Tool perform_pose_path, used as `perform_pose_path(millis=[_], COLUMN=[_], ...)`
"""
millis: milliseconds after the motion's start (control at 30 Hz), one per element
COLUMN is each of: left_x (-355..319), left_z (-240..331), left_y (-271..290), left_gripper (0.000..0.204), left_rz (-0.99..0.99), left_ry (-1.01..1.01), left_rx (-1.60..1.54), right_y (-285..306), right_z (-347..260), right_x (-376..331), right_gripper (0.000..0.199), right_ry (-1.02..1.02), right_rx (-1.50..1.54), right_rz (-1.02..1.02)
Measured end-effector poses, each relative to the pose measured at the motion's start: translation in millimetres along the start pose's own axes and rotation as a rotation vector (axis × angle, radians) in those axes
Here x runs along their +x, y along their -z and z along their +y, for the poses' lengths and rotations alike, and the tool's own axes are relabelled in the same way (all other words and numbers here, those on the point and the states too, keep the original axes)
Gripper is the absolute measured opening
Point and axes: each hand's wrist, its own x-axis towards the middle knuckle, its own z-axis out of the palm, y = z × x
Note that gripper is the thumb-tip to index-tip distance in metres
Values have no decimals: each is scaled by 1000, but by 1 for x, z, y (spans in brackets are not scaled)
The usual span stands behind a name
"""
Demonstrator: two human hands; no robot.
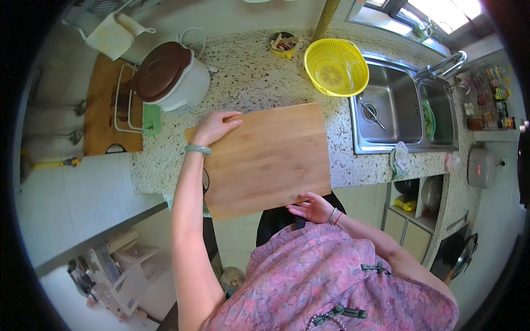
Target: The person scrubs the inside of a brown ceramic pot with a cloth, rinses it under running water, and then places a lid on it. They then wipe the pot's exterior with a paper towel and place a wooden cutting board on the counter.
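A rectangular wooden cutting board (268,160) lies between my hands, its near part reaching past the counter's front edge. My left hand (217,127), with a green bangle at the wrist, grips the board at its far left corner, fingers over the top. At the near edge, toward the right, my right hand (313,208) holds the board with the thumb side against the edge and the other fingers lower down. A dark handle slot shows at the board's left side, partly covered by my left forearm.
A speckled counter (251,71) carries a white cooker (182,85) with a brown lid, a small bowl of scraps (282,45) and a yellow colander (335,67). The double steel sink (397,88) is on the right. Another wooden board (99,110) leans at the left wall.
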Motion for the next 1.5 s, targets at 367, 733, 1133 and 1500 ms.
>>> perform_pose_path(millis=[367,733,1133,1500], left_x=[107,125,134,124], left_z=[-3,-15,-11,-9], left_y=[-49,-73,-98,-120], left_gripper=[38,34,28,27], left_rz=[-64,-51,83,357], left_ry=[-192,-164,-160,-271], left_rx=[23,11,16,19], right_y=[-2,-11,-10,-15], right_z=[-2,-10,-32,-57], right_x=[5,8,-1,-17], right_gripper=[42,56,54,63], right_ry=[247,246,229,225], right_rx=[119,69,-48,-423], right_rz=[181,275,340,405])
